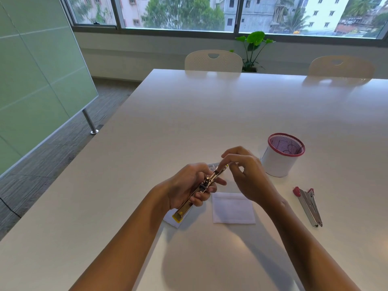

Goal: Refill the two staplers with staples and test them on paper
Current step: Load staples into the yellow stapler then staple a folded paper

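Observation:
My left hand [189,183] grips a yellow stapler [201,189], swung wide open, above the white table [147,143]. Its metal staple channel points up and away to the right. My right hand [244,173] has thumb and forefinger pinched at the far tip of that channel; whether staples sit between the fingers cannot be told. A small staple box [212,165] peeks out behind the fingers. A red stapler [308,204] lies opened flat on the table at the right. A folded white paper [233,207] lies under my right wrist, and another paper [171,220] lies under the yellow stapler's end.
A white pen cup with a red mesh rim [281,156] stands right of my hands. Two white chairs [213,60] are at the table's far edge. A green glass partition [37,80] stands to the left, beyond the table's left edge.

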{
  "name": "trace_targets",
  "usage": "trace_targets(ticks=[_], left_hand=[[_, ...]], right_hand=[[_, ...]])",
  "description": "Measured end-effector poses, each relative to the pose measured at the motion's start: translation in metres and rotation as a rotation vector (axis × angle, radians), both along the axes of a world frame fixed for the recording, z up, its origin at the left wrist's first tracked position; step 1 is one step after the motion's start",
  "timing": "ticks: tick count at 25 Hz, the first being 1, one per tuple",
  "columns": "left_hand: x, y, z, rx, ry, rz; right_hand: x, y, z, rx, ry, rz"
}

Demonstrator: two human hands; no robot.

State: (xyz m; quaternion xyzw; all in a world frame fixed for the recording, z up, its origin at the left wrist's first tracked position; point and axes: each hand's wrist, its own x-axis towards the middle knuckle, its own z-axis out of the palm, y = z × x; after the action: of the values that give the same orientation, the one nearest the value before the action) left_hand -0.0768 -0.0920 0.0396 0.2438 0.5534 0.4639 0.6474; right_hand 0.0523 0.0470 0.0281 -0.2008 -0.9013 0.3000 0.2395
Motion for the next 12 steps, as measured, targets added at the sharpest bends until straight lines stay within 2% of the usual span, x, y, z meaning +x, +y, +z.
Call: trace_targets(ticks=[5,9,12], left_hand=[[0.001,0.000,-0.001,0.019,-0.027,-0.013],[0.001,-0.001,0.001,0.041,-0.050,-0.015],[0.001,-0.001,0.001,0.058,-0.076,-0.003]], right_hand=[[-0.001,0.005,-0.004,-0.118,0.022,-0.016],[-0.001,0.013,-0.009,-0.366,0.218,-0.077],[-0.001,0.020,-0.010,-0.445,0.300,-0.143]])
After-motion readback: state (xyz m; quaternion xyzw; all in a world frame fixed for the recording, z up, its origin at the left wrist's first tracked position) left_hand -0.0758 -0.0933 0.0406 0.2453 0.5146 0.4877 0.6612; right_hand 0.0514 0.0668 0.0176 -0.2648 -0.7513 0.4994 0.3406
